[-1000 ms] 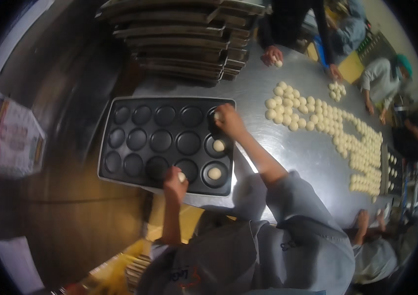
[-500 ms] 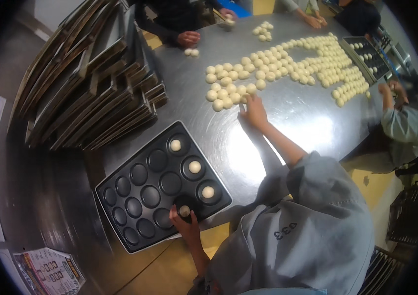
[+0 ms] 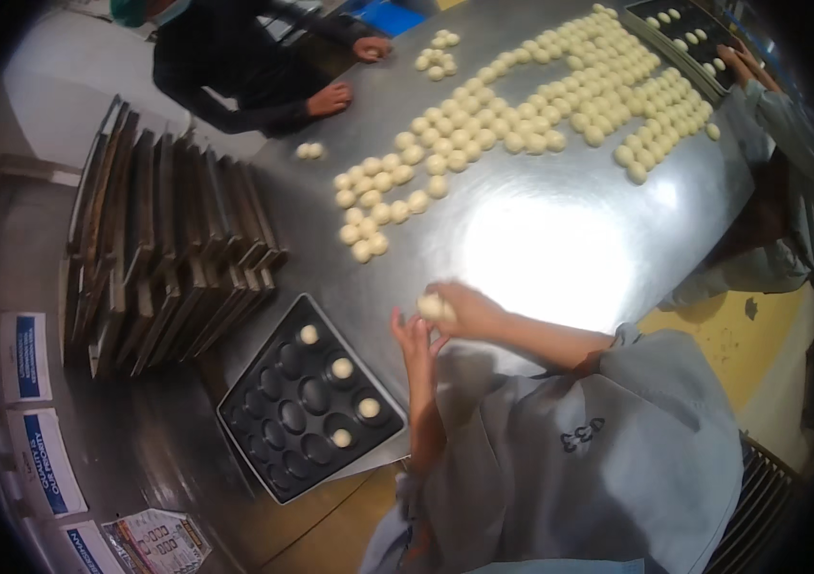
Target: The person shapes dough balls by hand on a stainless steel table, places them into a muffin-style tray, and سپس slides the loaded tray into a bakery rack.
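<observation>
Pale dough balls (image 3: 434,306) are in my right hand (image 3: 464,311), its fingers closed round them above the steel table; how many it holds is partly hidden. My left hand (image 3: 417,337) is just beside it, fingers apart, its fingertips close under the dough. To the left lies a dark baking tray (image 3: 283,493) with round hollows. Several dough balls (image 3: 342,367) sit singly in hollows along its right side, while the other hollows are bare. Beyond my hands, rows of dough balls (image 3: 464,134) cover much of the table.
A stack of worn trays (image 3: 158,249) stands on edge at the left. Across the steel table (image 3: 388,297), a person in black has hands (image 3: 330,99) near two dough balls (image 3: 309,151). At the far right, another person's hand (image 3: 737,62) reaches a dark tray (image 3: 684,38) holding dough balls.
My right hand has come back from the dough rows with dough in it. My left hand has left the tray, where a ball now sits, and moved beside my right. The view has shifted.
</observation>
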Tool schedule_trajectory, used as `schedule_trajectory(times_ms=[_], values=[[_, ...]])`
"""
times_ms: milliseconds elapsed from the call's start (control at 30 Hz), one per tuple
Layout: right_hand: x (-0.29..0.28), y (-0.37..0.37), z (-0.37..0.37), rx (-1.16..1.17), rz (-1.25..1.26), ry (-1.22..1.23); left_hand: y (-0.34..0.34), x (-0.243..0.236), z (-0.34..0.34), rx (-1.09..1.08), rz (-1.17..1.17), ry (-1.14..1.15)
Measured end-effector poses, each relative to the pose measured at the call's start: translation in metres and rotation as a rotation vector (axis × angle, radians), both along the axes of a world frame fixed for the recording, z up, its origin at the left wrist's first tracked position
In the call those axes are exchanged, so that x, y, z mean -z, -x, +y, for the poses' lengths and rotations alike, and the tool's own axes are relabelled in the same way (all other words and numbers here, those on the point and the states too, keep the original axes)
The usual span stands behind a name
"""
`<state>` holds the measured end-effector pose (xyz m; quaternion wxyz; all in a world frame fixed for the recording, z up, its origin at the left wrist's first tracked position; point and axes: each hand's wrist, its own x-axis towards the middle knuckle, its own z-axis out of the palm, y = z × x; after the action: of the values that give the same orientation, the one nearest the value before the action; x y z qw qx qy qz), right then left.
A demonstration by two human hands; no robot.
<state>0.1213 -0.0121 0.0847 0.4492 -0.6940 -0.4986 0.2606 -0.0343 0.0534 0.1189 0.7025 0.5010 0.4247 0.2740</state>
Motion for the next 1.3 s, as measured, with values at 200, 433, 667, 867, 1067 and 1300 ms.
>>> schedule_trajectory(times_ms=[200, 433, 667, 867, 1067, 1300], values=[[0.095, -0.099, -0.151, -0.434, -0.477, 0.067, 0.046, 0.103, -0.052, 0.463, 0.545, -0.825], [0.050, -0.165, -0.078, 0.228, -0.533, -0.052, -0.016, 0.088, 0.003, -0.033, 0.764, -1.080], [0.041, -0.172, -0.187, -0.214, 0.062, 0.240, 0.067, 0.095, -0.027, 0.440, 0.673, -1.044], [0.055, -0.111, -0.085, 0.061, -0.262, 0.096, -0.022, 0.111, -0.039, 0.393, 0.709, -0.875], [0.063, -0.177, -0.150, 0.023, -0.215, 0.157, 0.035, 0.102, -0.005, 0.227, 0.369, -1.233], [0.058, -0.093, -0.130, -0.147, -0.236, -0.119, -0.014, 0.088, -0.041, 0.280, 0.325, -0.975]])
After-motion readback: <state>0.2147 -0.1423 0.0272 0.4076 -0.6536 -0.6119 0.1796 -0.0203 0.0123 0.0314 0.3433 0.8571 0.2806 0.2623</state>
